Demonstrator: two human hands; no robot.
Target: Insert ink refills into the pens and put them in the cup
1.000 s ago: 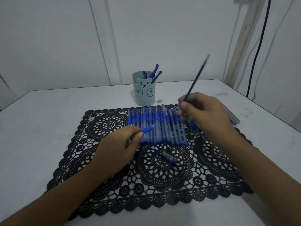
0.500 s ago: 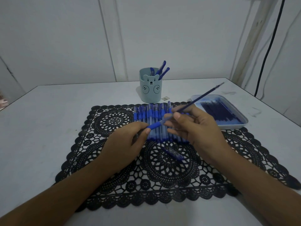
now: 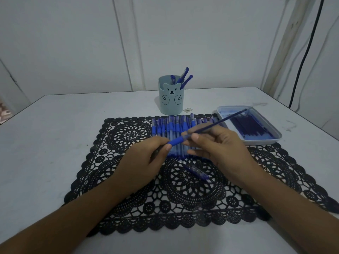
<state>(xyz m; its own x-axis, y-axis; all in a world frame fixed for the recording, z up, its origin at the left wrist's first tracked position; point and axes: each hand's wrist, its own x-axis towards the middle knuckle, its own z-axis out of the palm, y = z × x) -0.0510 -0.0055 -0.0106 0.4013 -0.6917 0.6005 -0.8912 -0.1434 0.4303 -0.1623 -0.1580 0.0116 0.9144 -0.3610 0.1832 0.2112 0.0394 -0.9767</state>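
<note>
a person's left hand (image 3: pixel 145 162) grips a blue pen barrel (image 3: pixel 177 140) above a black lace mat (image 3: pixel 128 198), fingers curled round its near end. the right hand (image 3: pixel 220 149) pinches a thin ink refill (image 3: pixel 225 119) that slants up toward the far right, its lower end at the barrel's mouth; whether it has entered is hard to tell. a row of pens (image 3: pixel 165 127) lies beneath the hands, a tray (image 3: pixel 264 143) of refills sits to the right, and the bear-faced cup (image 3: pixel 171 105), holding a few pens, stands at the far side. risk: a skewed push could bend the slender refill or make it miss the opening, and a loose pinch could drop it among the row.
</note>
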